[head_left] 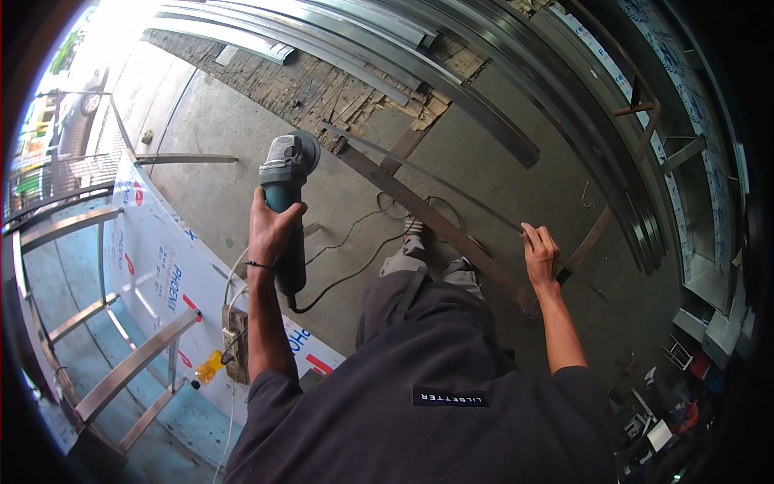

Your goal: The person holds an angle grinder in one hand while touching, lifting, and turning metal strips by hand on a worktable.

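My left hand (272, 230) is wrapped round the body of a green and black angle grinder (282, 192), held upright on the left. The grinding disc (310, 153) sits at its far end, near the tip of a thin metal strip (427, 173). Fingers and thumb of my right hand (542, 254) pinch the near end of that strip. From there it slants away to the far left, its other end by the edge of a worn wooden board (347, 101). Whether the disc turns cannot be told.
A black cord (347, 270) trails from the grinder past my feet. Beneath the strip runs a rusty steel beam (439, 222). Long metal profiles (556, 97) lie at the far side and right. A power strip (235, 343) stands left, beside a metal frame (137, 367) and a film-covered sheet (165, 242).
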Action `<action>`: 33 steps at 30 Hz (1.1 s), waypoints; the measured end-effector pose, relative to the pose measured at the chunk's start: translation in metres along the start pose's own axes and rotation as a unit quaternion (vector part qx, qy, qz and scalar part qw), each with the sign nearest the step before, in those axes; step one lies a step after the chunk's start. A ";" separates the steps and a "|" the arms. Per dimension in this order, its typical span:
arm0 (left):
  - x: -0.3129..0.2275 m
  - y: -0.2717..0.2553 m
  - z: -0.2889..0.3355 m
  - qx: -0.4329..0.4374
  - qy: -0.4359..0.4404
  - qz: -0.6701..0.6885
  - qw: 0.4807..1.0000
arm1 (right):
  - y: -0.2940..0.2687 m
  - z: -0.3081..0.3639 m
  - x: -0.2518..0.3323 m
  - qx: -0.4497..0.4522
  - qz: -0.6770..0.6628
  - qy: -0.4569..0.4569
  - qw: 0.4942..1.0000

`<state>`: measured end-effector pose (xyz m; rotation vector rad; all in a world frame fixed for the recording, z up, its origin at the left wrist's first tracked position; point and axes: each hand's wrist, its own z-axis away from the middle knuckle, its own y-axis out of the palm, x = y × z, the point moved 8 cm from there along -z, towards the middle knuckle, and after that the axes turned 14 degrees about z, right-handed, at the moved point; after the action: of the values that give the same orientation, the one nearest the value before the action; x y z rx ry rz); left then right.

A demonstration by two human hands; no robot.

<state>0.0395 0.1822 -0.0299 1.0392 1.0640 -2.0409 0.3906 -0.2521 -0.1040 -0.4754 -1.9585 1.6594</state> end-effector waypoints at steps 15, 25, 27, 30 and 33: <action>0.007 0.006 -0.035 0.009 0.049 -0.034 0.998 | 0.017 0.007 -0.008 0.037 0.074 -0.023 0.996; 0.014 0.009 -0.053 0.005 0.071 -0.061 0.996 | 0.016 0.006 -0.009 0.029 0.067 -0.022 0.997; 0.011 0.010 -0.052 0.007 0.065 -0.056 0.996 | 0.017 0.005 -0.009 0.036 0.070 -0.020 0.997; 0.014 0.009 -0.053 0.008 0.034 -0.057 0.998 | 0.018 0.006 -0.010 0.042 0.074 -0.018 0.996; 0.013 0.009 -0.050 0.012 0.005 -0.064 0.998 | 0.018 0.005 -0.010 0.041 0.072 -0.019 0.996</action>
<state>0.0580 0.2185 -0.0634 1.0184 1.1412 -2.1556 0.3941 -0.2587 -0.1239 -0.5690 -1.9137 1.8431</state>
